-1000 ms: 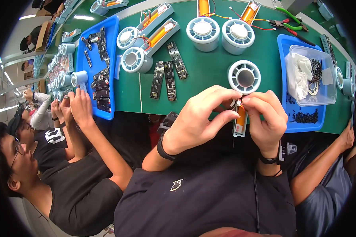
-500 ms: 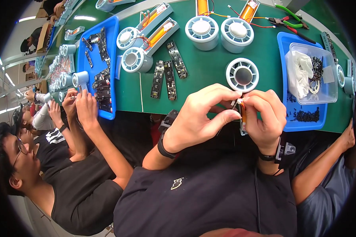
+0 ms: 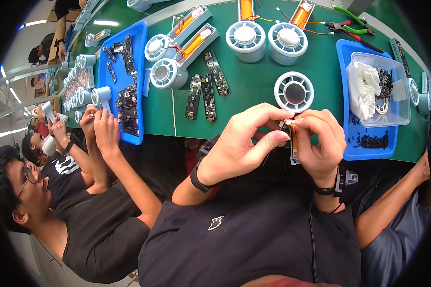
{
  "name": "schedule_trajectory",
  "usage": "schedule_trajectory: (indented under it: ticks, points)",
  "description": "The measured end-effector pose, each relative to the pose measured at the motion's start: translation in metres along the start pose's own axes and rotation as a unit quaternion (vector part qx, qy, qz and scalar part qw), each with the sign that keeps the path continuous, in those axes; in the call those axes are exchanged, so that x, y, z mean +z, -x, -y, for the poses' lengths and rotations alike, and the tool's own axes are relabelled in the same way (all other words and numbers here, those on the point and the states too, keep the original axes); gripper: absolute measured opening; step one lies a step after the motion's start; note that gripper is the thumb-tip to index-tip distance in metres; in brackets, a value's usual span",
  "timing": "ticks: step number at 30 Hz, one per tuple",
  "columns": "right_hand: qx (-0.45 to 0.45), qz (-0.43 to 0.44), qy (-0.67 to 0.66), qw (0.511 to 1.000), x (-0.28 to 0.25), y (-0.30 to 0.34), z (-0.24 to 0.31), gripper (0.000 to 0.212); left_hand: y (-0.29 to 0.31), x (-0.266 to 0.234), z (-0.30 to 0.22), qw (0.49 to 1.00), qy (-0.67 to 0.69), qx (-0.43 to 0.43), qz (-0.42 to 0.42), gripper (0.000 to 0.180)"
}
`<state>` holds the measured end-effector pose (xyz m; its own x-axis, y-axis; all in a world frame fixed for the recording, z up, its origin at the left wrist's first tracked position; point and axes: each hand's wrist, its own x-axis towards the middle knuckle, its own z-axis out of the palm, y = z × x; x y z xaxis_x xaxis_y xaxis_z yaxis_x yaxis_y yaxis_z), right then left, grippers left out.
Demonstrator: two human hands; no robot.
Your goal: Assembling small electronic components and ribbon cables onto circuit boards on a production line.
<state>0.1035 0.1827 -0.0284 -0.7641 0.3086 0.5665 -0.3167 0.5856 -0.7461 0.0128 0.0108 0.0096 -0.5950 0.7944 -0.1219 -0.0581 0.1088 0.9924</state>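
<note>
A light blue handheld fan (image 3: 293,92) stands with its round head toward the far side and its handle toward me. An orange battery cell (image 3: 294,141) shows in the handle, partly covered by my fingers. My left hand (image 3: 246,138) pinches a small white wire connector (image 3: 287,123) between thumb and index finger, just below the fan head. Close against it, my right hand (image 3: 321,136) is closed on the red and orange wires beside the battery. Its fingertips hide exactly where the wires run.
Black circuit boards (image 3: 207,98) lie left of my hands, near a blue tray (image 3: 142,67) of more boards. More fans (image 3: 245,40) stand ahead. At right, a blue tray (image 3: 368,155) holds screws and a clear tub (image 3: 400,115); pliers (image 3: 352,28) lie beyond. Co-workers (image 3: 105,191) sit on both sides.
My hands keep nearly the same pinch at the connector, with only slight finger shifts. The whole view has moved a little. At far left, a co-worker's hand now holds up a light blue part.
</note>
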Motion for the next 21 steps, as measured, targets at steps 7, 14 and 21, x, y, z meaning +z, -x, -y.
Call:
schedule_trajectory:
  ticks: [7, 14, 21]
  points:
    - [-0.05, 0.031, 0.112, 0.992, -0.004, -0.011, 0.01, 0.023, -0.002, -0.001, -0.003, 0.991, -0.105, 0.08, -0.025, 0.035]
    - [-0.035, 0.08, 0.076, 0.993, -0.015, -0.02, 0.005, 0.021, -0.008, -0.017, -0.003, 0.987, -0.125, 0.087, 0.059, 0.035]
    - [-0.051, 0.087, 0.077, 0.992, -0.017, -0.02, 0.001, 0.021, -0.012, -0.014, -0.009, 0.993, -0.078, 0.061, 0.056, 0.026]
